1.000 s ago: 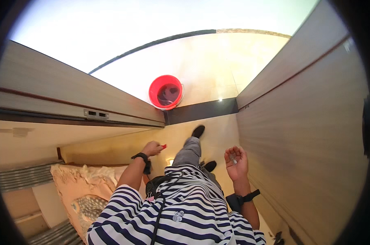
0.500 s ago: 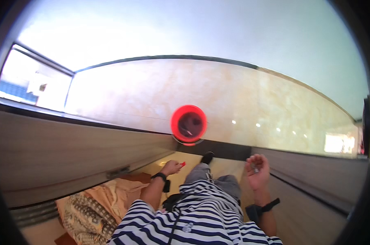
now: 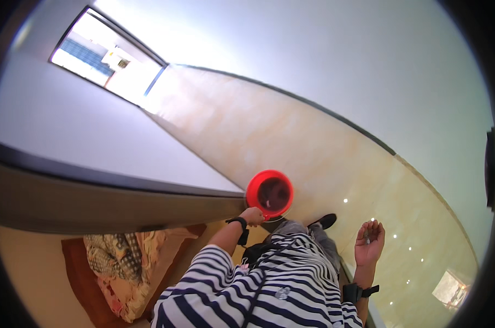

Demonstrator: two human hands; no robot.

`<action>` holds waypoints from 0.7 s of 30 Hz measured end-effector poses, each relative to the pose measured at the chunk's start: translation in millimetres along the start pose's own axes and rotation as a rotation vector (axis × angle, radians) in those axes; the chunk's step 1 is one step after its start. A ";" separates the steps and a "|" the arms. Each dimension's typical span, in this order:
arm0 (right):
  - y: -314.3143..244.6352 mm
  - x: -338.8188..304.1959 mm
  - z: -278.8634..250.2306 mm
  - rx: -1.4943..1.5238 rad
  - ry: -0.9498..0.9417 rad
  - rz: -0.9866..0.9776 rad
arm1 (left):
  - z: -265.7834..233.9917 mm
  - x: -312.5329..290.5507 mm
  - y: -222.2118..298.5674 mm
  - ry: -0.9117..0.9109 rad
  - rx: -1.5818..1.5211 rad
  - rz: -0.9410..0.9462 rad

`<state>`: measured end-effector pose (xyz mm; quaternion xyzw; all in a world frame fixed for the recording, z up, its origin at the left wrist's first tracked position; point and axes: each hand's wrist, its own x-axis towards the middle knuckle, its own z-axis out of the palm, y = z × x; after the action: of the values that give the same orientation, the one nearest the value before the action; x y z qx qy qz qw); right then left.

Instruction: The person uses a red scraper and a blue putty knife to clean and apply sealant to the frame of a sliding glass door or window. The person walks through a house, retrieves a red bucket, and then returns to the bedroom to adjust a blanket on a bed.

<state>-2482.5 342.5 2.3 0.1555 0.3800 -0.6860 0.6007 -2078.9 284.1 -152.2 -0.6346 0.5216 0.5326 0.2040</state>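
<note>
My left hand (image 3: pixel 253 216) is closed in a pinch beside the near rim of a red bucket (image 3: pixel 252 192). A small red piece (image 3: pixel 266 217) shows at its fingertips, of a kind I cannot make out. The bucket has a thin wire handle and dark liquid (image 3: pixel 274 192) inside, with a small pale thing in it. Palm up, my right hand (image 3: pixel 369 249) is off to the right with its fingers curled. A small greyish thing (image 3: pixel 367 239) lies in that palm, too small to name. Both wrists wear black bands.
A brown door (image 3: pixel 121 210) and a white wall end at the left of the bucket. Patterned cloth (image 3: pixel 119 268) lies over a reddish-brown surface at lower left. Pale tiled floor (image 3: pixel 220 120) runs toward a bright doorway (image 3: pixel 105 52). My dark shoe (image 3: pixel 327 221) is right of the bucket.
My body has turned and come forward through the doorway. My left hand has moved from below the bucket to its near rim. My right hand stays palm up.
</note>
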 end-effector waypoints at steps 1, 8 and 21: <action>-17.3 15.5 5.1 0.012 -0.052 0.014 | 0.8 9.7 13.5 0.061 0.085 0.155; -90.4 75.0 39.5 0.056 -0.176 0.026 | -20.5 83.9 93.1 0.180 0.148 0.667; -239.2 87.9 5.2 0.452 0.171 -0.427 | -98.3 235.4 453.5 -0.290 0.438 0.244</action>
<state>-2726.9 274.2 26.8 0.2591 0.2911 -0.8479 0.3594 -2458.4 -69.7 -192.5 -0.4252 0.6619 0.5130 0.3433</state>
